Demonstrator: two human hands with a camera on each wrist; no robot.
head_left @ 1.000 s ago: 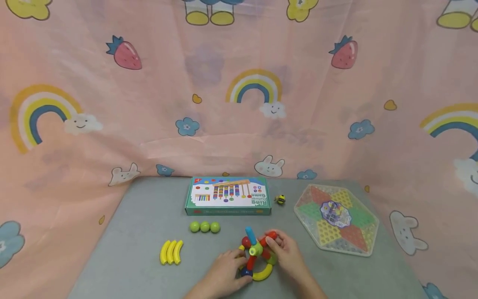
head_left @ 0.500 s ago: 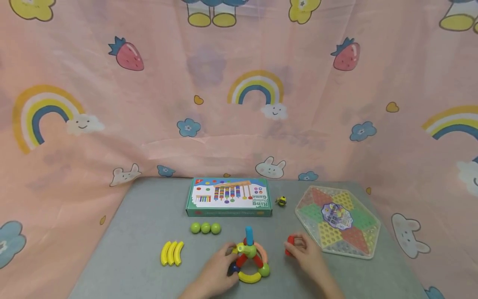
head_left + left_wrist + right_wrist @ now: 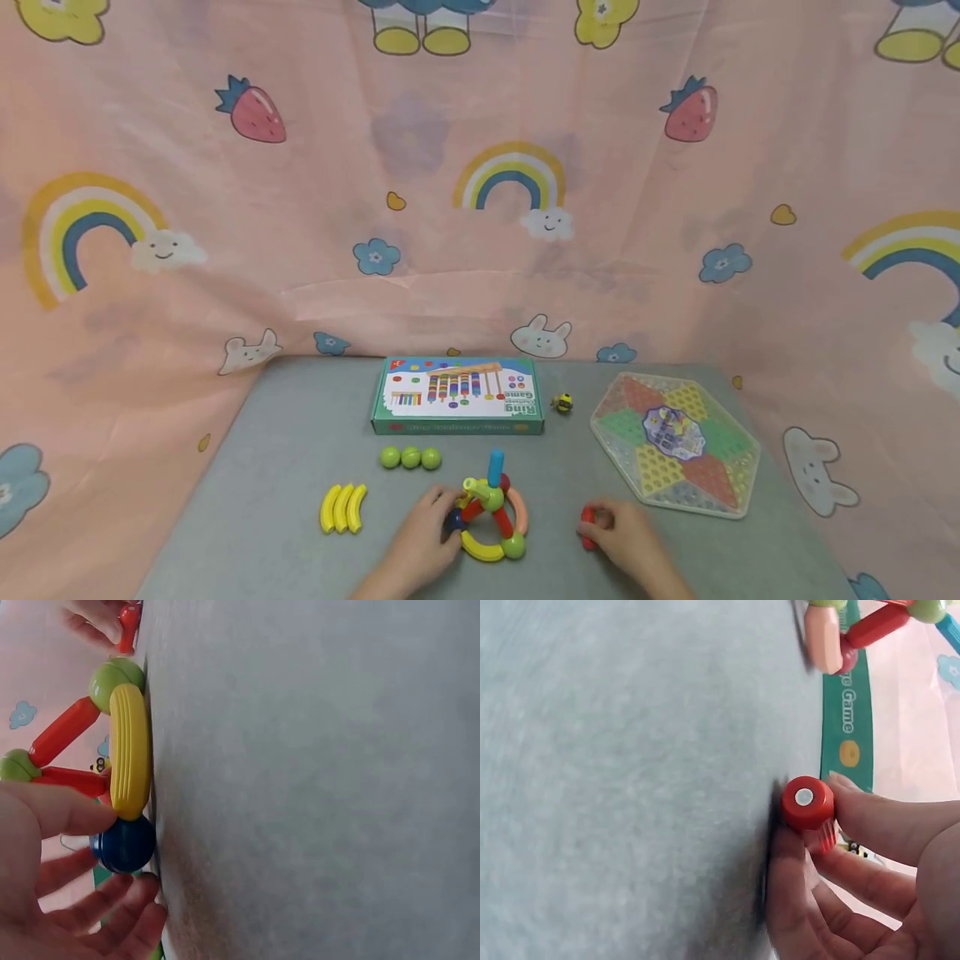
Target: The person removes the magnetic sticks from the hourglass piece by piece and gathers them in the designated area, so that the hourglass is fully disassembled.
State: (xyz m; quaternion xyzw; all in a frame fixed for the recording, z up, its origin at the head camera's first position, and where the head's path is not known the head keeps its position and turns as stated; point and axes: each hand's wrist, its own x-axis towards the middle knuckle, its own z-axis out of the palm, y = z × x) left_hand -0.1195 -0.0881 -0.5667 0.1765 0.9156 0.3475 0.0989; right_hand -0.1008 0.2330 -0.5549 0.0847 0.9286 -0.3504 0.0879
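A magnetic ball-and-stick frame [image 3: 491,500] stands on the table, with red sticks rising from a base ring to a green ball and a light-blue stick [image 3: 496,468] pointing up. My left hand [image 3: 422,533] holds it at the dark blue ball [image 3: 124,846], the thumb lying where that ball meets a yellow curved stick [image 3: 129,750]. To the right, apart from the frame, my right hand [image 3: 632,535] pinches a loose red magnetic stick [image 3: 810,817] between thumb and fingers, low at the tabletop. Its round end with a pale disc faces the right wrist camera.
Several yellow curved sticks [image 3: 342,508] lie at the left, and three green balls [image 3: 410,457] sit in a row behind. Further back are a Ring Game box [image 3: 458,425] and a small bee figure [image 3: 562,403]. A hexagonal Chinese checkers board [image 3: 675,442] lies at right.
My right hand has carried the red stick away from the frame, to the right and down to the tabletop. The frame has turned and shifted slightly left with my left hand.
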